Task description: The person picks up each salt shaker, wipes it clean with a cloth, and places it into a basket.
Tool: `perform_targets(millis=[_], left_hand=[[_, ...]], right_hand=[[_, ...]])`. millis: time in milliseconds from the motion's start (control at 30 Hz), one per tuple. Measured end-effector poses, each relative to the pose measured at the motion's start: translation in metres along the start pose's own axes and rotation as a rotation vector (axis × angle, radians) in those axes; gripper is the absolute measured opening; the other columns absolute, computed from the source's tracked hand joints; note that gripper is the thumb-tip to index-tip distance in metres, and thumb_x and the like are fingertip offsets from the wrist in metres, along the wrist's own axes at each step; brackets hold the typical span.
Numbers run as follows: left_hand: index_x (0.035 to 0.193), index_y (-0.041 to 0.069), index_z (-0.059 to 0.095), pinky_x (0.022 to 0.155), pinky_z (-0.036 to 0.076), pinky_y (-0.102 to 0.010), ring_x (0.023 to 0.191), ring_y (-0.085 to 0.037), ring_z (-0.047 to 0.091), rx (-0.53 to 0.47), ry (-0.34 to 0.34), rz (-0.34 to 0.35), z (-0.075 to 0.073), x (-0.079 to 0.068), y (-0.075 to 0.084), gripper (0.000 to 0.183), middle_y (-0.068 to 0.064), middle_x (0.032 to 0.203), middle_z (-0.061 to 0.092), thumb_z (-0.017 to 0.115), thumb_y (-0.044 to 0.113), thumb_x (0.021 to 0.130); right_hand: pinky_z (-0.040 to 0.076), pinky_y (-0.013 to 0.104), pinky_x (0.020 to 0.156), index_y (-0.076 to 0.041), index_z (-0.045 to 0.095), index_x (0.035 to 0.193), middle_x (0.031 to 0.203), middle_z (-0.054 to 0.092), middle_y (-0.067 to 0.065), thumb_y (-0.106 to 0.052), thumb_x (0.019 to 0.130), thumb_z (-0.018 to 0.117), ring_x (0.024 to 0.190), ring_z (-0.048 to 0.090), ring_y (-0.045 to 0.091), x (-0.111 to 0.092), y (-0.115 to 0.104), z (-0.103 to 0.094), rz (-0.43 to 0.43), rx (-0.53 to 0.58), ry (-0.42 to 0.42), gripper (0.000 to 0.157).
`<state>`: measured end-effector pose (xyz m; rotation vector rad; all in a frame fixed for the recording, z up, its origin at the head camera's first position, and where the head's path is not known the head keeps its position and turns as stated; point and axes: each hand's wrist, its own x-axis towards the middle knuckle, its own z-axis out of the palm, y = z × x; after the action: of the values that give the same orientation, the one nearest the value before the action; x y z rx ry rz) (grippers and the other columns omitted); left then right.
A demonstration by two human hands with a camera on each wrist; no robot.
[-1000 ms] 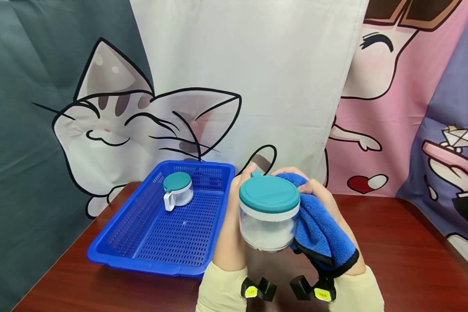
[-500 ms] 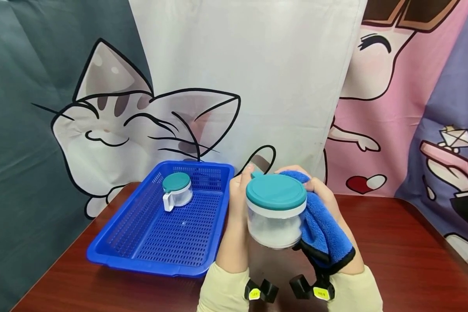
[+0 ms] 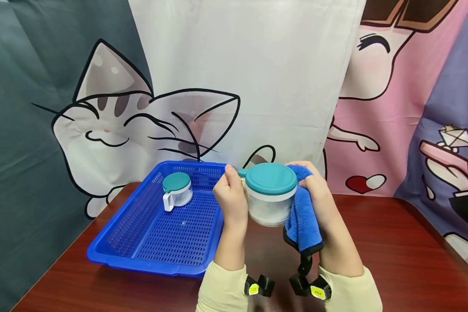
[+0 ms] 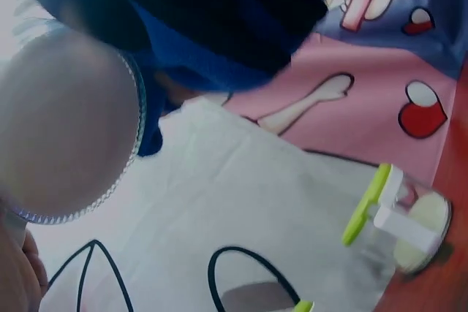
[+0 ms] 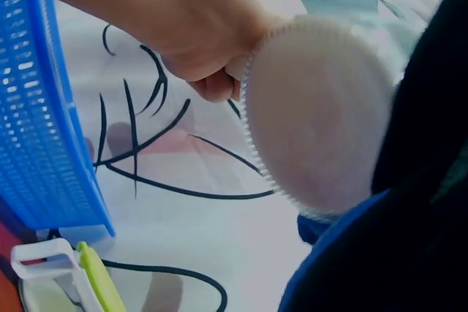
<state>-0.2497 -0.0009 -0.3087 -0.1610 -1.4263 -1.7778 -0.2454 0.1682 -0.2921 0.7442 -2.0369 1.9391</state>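
A clear seasoning jar with a teal lid is held up above the table, tilted so its lid faces me in the head view. My left hand grips it at its left side, fingers curled where the handle is; the handle itself is mostly hidden. In my right hand a blue cloth with black edging is bunched against the jar's right side, its loose end hanging down. Both wrist views show the jar's round bottom, with the cloth beside it.
A blue plastic basket stands at the left on the brown table. Inside it, near the back, sits another teal-lidded jar. A jar with a lime-green lid stands behind my hands, nearly hidden in the head view. A printed curtain hangs behind.
The jar has risen and turned, and now sits slightly left of where it was half a second ago. My left hand has shifted left; the cloth has swung inward. The basket stays put.
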Motion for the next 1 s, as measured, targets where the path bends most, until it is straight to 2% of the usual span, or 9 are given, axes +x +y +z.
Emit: perform_targets(millis=[133,267,333,433,533,633,733,833,1000], left_hand=[[0.052,0.011,0.028,0.040,0.017,-0.021,0.043,-0.009,0.022,0.044,0.044,0.064,0.001,-0.001,-0.004,0.049,0.005,0.048,0.026,0.043,0.014,0.098],[0.056,0.011,0.031,0.042,0.022,-0.024,0.046,-0.012,0.026,0.086,-0.053,0.028,0.004,-0.004,0.002,0.046,0.004,0.051,0.027,0.040,0.022,0.100],[0.062,0.010,0.036,0.047,0.028,-0.026,0.052,-0.013,0.032,0.132,-0.173,0.010,0.004,-0.005,0.008,0.043,0.003,0.056,0.030,0.035,0.027,0.101],[0.074,0.007,0.040,0.053,0.033,-0.027,0.060,-0.014,0.038,0.118,-0.452,-0.027,0.002,-0.003,0.018,0.038,0.000,0.064,0.035,0.027,0.029,0.102],[0.083,0.004,0.036,0.052,0.028,-0.023,0.060,-0.014,0.033,-0.075,-0.763,-0.154,-0.001,-0.002,0.025,0.030,-0.003,0.072,0.034,0.024,0.023,0.102],[0.084,0.004,0.032,0.056,0.026,-0.022,0.065,-0.013,0.034,-0.272,-0.945,-0.321,-0.003,-0.002,0.027,0.021,-0.003,0.076,0.033,0.026,0.016,0.101],[0.086,0.005,0.034,0.068,0.032,-0.023,0.079,-0.012,0.040,-0.369,-0.998,-0.374,-0.001,-0.006,0.030,0.016,-0.003,0.084,0.038,0.029,0.011,0.100],[0.088,0.003,0.034,0.073,0.031,-0.025,0.082,-0.013,0.040,-0.368,-0.975,-0.372,0.007,-0.013,0.034,0.013,-0.004,0.083,0.038,0.032,0.007,0.100],[0.083,0.000,0.037,0.067,0.029,-0.022,0.079,-0.011,0.036,-0.162,-0.907,-0.231,0.017,-0.028,0.045,0.015,-0.003,0.084,0.034,0.042,0.004,0.097]], right_hand=[[0.040,0.033,0.078,-0.001,0.044,0.123,0.117,0.048,0.009,-0.006,0.085,0.027,0.098,0.047,0.019,-0.018,-0.036,0.026,0.135,-0.152,0.161,0.042],[0.039,0.034,0.080,-0.002,0.047,0.120,0.114,0.050,0.005,-0.006,0.086,0.027,0.099,0.047,0.020,-0.018,-0.040,0.029,0.110,-0.156,0.315,0.040],[0.037,0.032,0.081,-0.003,0.050,0.117,0.112,0.052,0.003,-0.005,0.085,0.027,0.099,0.047,0.019,-0.018,-0.039,0.025,0.071,-0.135,0.408,0.040],[0.034,0.027,0.083,-0.005,0.055,0.112,0.109,0.055,0.002,-0.002,0.084,0.028,0.101,0.047,0.017,-0.017,-0.038,0.017,0.006,-0.104,0.538,0.039],[0.035,0.023,0.080,-0.006,0.056,0.111,0.107,0.056,0.002,0.000,0.085,0.027,0.098,0.048,0.016,-0.018,-0.037,0.007,-0.033,-0.056,0.635,0.039],[0.036,0.021,0.076,-0.005,0.056,0.111,0.106,0.055,0.004,0.000,0.085,0.026,0.093,0.050,0.016,-0.019,-0.036,-0.002,-0.071,0.012,0.710,0.040],[0.038,0.020,0.071,-0.007,0.056,0.107,0.103,0.055,0.006,0.002,0.084,0.026,0.085,0.050,0.015,-0.018,-0.034,-0.004,-0.120,0.065,0.784,0.039],[0.039,0.022,0.064,-0.009,0.057,0.105,0.097,0.056,0.009,0.003,0.082,0.027,0.076,0.050,0.016,-0.016,-0.030,0.003,-0.173,0.085,0.846,0.039],[0.040,0.026,0.067,-0.010,0.054,0.110,0.097,0.056,0.008,0.001,0.083,0.030,0.080,0.052,0.018,-0.012,-0.021,0.015,-0.223,0.041,0.903,0.038]])
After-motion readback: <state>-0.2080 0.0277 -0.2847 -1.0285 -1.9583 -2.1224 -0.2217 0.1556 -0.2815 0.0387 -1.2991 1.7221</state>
